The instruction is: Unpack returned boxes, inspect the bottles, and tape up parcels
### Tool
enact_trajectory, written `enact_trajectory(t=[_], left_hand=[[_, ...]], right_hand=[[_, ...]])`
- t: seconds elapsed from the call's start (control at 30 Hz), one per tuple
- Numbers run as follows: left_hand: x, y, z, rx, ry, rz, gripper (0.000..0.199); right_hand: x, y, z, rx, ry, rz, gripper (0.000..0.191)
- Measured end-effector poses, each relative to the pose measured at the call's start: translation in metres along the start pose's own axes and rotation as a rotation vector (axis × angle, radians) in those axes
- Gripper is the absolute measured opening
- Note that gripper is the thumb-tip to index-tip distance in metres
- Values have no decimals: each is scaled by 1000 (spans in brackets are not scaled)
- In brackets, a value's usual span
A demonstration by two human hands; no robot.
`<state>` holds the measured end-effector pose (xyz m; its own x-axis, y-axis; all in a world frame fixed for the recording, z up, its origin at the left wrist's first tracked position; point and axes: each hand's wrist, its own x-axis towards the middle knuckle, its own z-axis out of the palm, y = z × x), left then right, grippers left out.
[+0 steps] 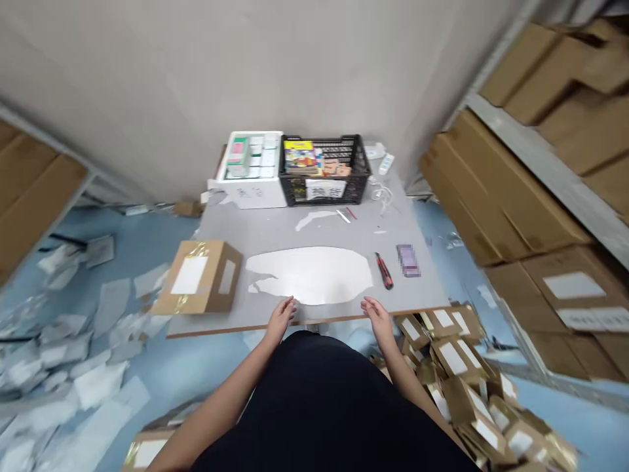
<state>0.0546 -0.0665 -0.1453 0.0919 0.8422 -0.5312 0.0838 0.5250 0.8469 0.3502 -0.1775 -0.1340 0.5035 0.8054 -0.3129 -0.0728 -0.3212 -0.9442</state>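
My left hand (pixel 281 316) hovers at the table's front edge, open, its fingers stretched and holding nothing. Level with it, my right hand (pixel 377 313) is open too, palm turned inward. Between and beyond them lies a glossy white patch with a ragged edge (pixel 314 275) on the grey tabletop. A red and black box cutter (pixel 384 271) lies just past my right hand. To the left of my left hand stands a taped cardboard box (pixel 196 278) with white labels.
At the table's back stand a white bin (pixel 260 193) of small boxes and a black crate (pixel 339 196) with booklets. A purple blurred item (pixel 408 261) lies right. Labelled boxes (pixel 457 360) are heaped on the right floor; shelves flank both sides; paper scraps (pixel 69 354) litter the left floor.
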Motion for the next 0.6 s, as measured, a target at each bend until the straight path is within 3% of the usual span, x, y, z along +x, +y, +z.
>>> enact_trajectory(t=[0.1,0.23,0.43,0.6], left_hand=[[12,7,-42,-63,147,16,62],[21,12,-88,-157,309,43,60],[19,0,-129,-377,573,-4,52],[14,-9,-162,-494,876,-13,48]], right_hand=[[22,-15,61,-31,-155,8,62],[46,-34,123,-82,-327,3,58],[91,-63,209,-201,-576,-29,47],[136,-98,319,-275,-787,-122,39]])
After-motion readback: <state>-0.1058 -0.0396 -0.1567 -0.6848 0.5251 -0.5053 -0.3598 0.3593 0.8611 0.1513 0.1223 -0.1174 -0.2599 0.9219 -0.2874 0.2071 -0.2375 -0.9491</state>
